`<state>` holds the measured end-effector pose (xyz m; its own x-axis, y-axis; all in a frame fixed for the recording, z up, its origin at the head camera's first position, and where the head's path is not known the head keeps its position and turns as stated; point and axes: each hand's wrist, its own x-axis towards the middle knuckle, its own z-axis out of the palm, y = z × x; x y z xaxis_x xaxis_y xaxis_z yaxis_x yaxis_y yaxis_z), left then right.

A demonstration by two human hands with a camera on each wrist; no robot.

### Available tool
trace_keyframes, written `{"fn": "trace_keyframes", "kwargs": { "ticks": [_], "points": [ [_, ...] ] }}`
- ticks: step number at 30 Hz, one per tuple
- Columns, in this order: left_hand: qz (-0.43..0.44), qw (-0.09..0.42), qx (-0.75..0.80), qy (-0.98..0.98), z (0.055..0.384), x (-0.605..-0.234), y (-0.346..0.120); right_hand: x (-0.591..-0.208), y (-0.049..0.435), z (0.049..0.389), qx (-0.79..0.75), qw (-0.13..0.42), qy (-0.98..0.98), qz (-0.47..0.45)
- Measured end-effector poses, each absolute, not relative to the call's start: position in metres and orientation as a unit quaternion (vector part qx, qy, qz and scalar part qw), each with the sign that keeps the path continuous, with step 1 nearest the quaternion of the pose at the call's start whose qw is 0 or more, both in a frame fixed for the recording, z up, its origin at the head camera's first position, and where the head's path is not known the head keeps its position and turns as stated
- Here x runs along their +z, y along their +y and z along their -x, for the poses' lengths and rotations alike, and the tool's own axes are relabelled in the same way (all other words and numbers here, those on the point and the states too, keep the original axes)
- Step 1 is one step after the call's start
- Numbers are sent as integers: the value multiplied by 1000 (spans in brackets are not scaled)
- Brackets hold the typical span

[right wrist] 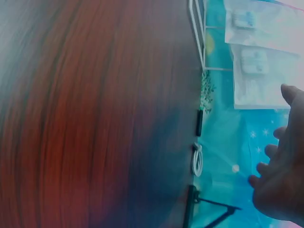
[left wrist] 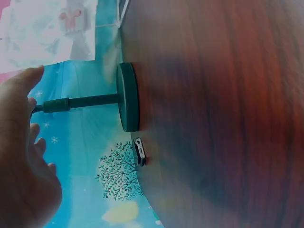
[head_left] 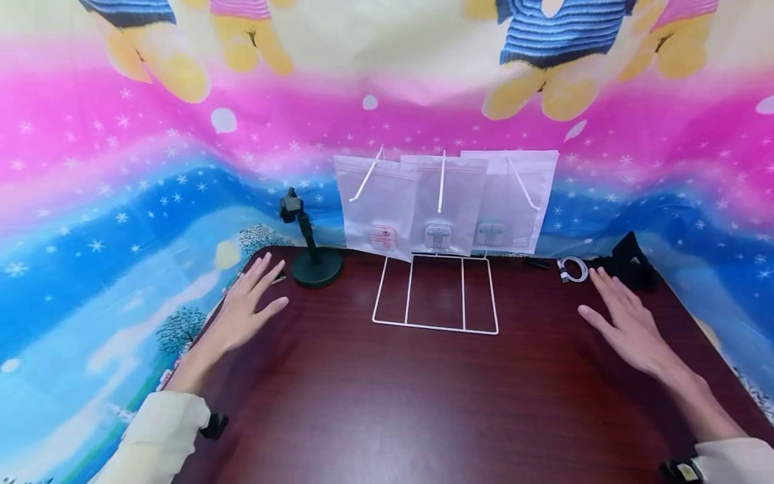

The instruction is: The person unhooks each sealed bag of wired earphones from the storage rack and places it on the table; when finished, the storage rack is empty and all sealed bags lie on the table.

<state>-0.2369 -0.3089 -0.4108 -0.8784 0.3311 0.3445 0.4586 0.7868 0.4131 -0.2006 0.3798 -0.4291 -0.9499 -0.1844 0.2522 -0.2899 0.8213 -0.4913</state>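
My left hand [head_left: 244, 316] hovers over the table's left side with fingers spread, holding nothing. Nearest to it is a black phone stand [head_left: 316, 267] with a round base. On the right, my right hand [head_left: 625, 326] is likewise stretched out and holds nothing, near a coiled white cable [head_left: 572, 269]. Between them at the back stands a white wire rack [head_left: 435, 327]. Three translucent zip bags hang from its hooks: the left bag [head_left: 369, 215] with pink earphones [head_left: 383, 237], the middle bag [head_left: 450, 195] with white earphones [head_left: 438, 236], the right bag [head_left: 532, 181] with pale green earphones [head_left: 491, 234].
A black folding stand [head_left: 631, 265] sits at the back right corner, beside a small black stick-like item [head_left: 536, 263]. A small flat item [left wrist: 139, 151] lies left of the phone stand. A patterned cloth [head_left: 363, 81] surrounds the dark wooden table [head_left: 423, 403] at the back and sides.
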Motion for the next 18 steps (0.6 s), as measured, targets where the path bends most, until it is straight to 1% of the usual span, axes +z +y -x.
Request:
{"fn": "trace_keyframes", "kwargs": {
  "ticks": [6, 10, 13, 18],
  "points": [
    [165, 34, -351, -921, 241, -403, -306, -432, 360, 211, 371, -5, -922, -109],
    [156, -6, -387, -909, 247, -396, -299, -438, 346, 218, 437, -70, -892, -87],
    [155, -24, -420, -894, 253, -392, -291, -443, 335, 222, 480, -96, -868, -85],
    [168, -39, -473, -864, 266, -386, -274, -450, 314, 233, 518, -120, -842, -97]
  ]
}}
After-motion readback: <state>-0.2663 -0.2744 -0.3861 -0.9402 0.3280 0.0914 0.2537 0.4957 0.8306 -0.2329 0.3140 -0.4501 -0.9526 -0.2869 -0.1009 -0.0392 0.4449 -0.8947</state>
